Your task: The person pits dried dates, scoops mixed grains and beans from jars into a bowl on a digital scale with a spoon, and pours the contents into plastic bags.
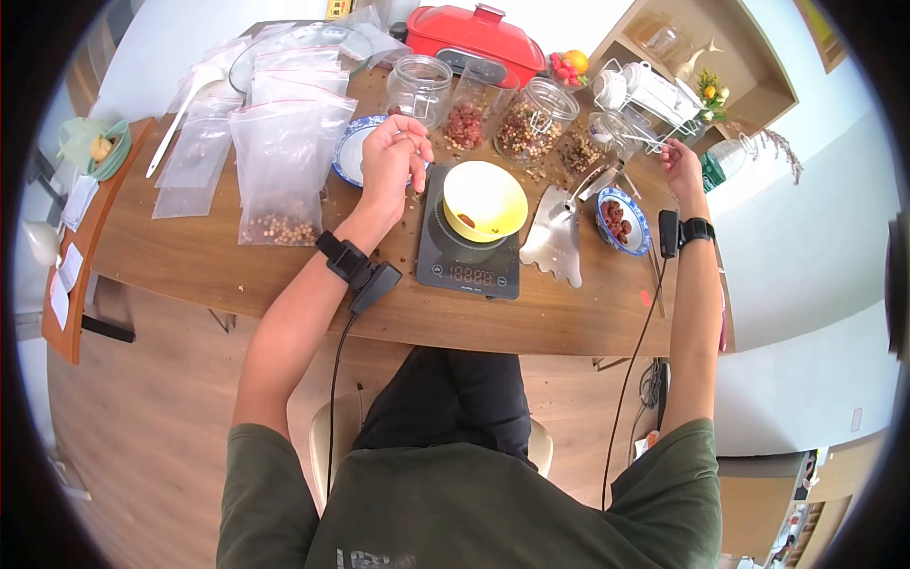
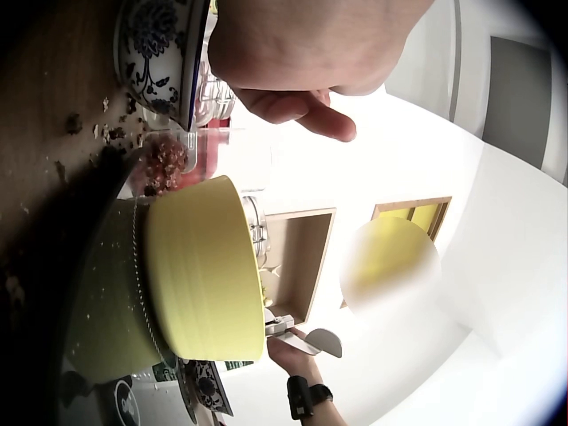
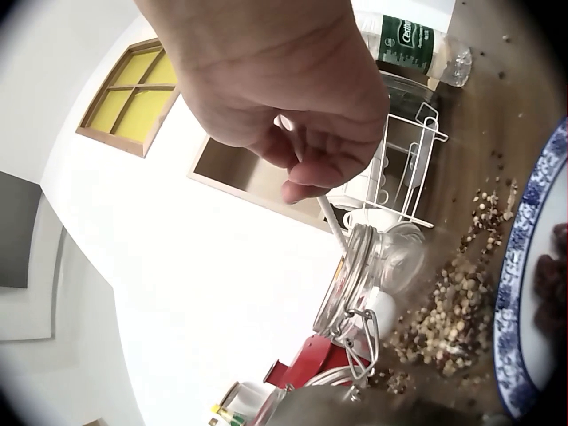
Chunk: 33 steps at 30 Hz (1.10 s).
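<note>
My left hand (image 1: 391, 171) hovers beside a yellow bowl (image 1: 485, 204), fingers loosely curled with nothing in them. The bowl stands on a black kitchen scale (image 1: 469, 273) and has a small reddish-brown piece inside. Behind that hand lies a blue-and-white dish (image 1: 351, 156). Over at the right, my right hand (image 1: 684, 171) pinches the thin pale handle (image 3: 332, 222) of a utensil. That handle slants toward a glass clip-top jar (image 3: 359, 275); its far end is hidden. Mixed grains (image 3: 453, 311) lie heaped beneath. A blue-rimmed bowl of dried red fruit (image 1: 621, 223) sits near my right wrist.
Zip bags (image 1: 284, 152), one with grains, cover the left side beside a white spoon (image 1: 180, 119). Glass jars (image 1: 536, 119) and a red electric cooker (image 1: 474, 40) stand behind. A metal scraper (image 1: 555, 242) lies right of the scale; a wire rack (image 1: 654, 95) stands at back right.
</note>
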Each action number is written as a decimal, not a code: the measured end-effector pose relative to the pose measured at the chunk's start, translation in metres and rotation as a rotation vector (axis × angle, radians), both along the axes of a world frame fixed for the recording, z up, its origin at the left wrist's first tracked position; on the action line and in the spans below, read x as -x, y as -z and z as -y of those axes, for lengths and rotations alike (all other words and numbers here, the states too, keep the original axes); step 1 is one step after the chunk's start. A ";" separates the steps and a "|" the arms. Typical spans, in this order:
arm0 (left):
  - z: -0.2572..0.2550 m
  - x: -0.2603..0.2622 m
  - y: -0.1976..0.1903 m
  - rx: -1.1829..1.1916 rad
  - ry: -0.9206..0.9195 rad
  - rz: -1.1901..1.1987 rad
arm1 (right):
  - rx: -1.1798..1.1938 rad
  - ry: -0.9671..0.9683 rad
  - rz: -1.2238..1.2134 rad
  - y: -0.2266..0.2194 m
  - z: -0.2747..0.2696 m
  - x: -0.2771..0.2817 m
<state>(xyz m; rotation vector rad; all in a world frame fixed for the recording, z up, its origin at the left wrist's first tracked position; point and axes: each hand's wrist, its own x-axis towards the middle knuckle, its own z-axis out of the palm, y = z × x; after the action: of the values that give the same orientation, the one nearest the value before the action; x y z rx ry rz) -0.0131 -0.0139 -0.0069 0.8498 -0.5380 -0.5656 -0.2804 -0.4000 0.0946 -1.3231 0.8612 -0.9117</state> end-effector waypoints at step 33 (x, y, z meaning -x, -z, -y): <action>0.000 0.000 0.000 -0.010 -0.009 0.031 | 0.019 -0.334 0.466 -0.045 -0.132 0.039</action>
<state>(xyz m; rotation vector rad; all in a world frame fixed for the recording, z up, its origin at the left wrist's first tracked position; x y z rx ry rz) -0.0136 -0.0139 -0.0069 0.8712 -0.5599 -0.5477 -0.3193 -0.2682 0.1400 -1.1579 0.2619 -0.9099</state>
